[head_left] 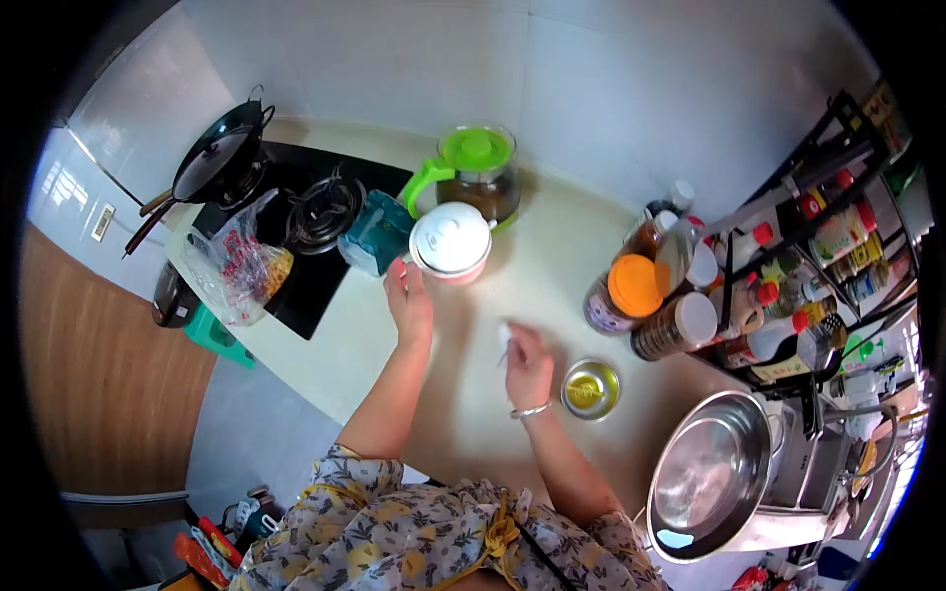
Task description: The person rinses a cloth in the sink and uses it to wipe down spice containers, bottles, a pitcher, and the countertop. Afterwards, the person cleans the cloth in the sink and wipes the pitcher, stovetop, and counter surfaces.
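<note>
A pink cup-like pot with a white lid [451,238] stands on the counter. My left hand [407,305] is at its lower left, fingers stretched up and slightly apart, with nothing visible in them; whether they touch the pot I cannot tell. My right hand [529,366], with a bangle at the wrist, is closed over the counter. A small white piece [506,333] pokes out at its fingertips, too small to name. To the right of this hand sits a small metal bowl [609,407] holding yellow liquid.
Behind the pot stands a glass jug with green lid [477,148]. At left are a teal packet [378,234], a gas stove [307,295], a wok [219,150] and a plastic bag [232,254]. Jars [673,327], a rack and a large metal basin [761,433] line the right.
</note>
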A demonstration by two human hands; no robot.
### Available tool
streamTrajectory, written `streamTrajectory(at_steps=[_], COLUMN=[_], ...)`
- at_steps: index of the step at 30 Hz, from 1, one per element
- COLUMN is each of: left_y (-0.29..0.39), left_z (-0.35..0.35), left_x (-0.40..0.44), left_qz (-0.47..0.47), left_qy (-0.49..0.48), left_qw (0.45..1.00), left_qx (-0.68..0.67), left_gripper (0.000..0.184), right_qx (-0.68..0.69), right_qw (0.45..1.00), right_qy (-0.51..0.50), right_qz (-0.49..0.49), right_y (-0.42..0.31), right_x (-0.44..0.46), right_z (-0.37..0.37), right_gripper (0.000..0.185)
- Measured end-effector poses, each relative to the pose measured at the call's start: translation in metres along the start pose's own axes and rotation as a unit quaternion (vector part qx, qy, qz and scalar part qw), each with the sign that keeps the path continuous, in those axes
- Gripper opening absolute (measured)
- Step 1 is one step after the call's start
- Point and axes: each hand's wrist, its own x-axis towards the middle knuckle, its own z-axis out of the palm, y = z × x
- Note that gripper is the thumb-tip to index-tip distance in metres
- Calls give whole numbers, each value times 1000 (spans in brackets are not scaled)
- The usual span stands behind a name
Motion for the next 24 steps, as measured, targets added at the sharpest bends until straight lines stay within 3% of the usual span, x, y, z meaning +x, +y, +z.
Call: streamTrajectory(at_steps=[2,4,6,7,9,12,17,19,21,22,23,24], left_y=[-6,7,9,3,-4,-9,4,11,10,22,37,52], left_z=[-3,3,7,6,8,6,-13,-23,-30,-31,-31,-31], left_x=[20,29,38,42,47,42,0,-19,-31,-35,-38,-41], left_qz=[-66,-69,-75,-75,-74,-87,-38,-57,68,183,181,268], left_qy=[-98,-110,-125,-144,-163,-164,-165,-158,-135,-143,-144,-178], left_qw=[991,988,983,981,979,971,982,983,985,965,966,926], left_qx=[-67,-89,-108,-104,-102,-153,-80,-74,83,119,117,200], left_gripper=[51,51,52,52,52,48,39,43,55,72,72,77], right_qx=[18,33,126,125,392,466,440,438,431,392,390,331], right_qw=[1000,999,986,987,864,825,842,849,851,875,876,918], right_qy=[19,39,16,16,86,84,83,75,97,121,122,115], right_qz=[-9,-17,105,102,305,307,300,286,285,257,257,188], right_y=[-11,-13,-3,-5,-10,-12,-7,0,2,0,-3,-18], right_x=[44,84,118,126,140,132,89,69,55,53,52,52], right_z=[11,26,48,57,76,78,58,43,23,15,9,2], right_gripper=[21,22,24,24,23,27,23,23,20,20,20,19])
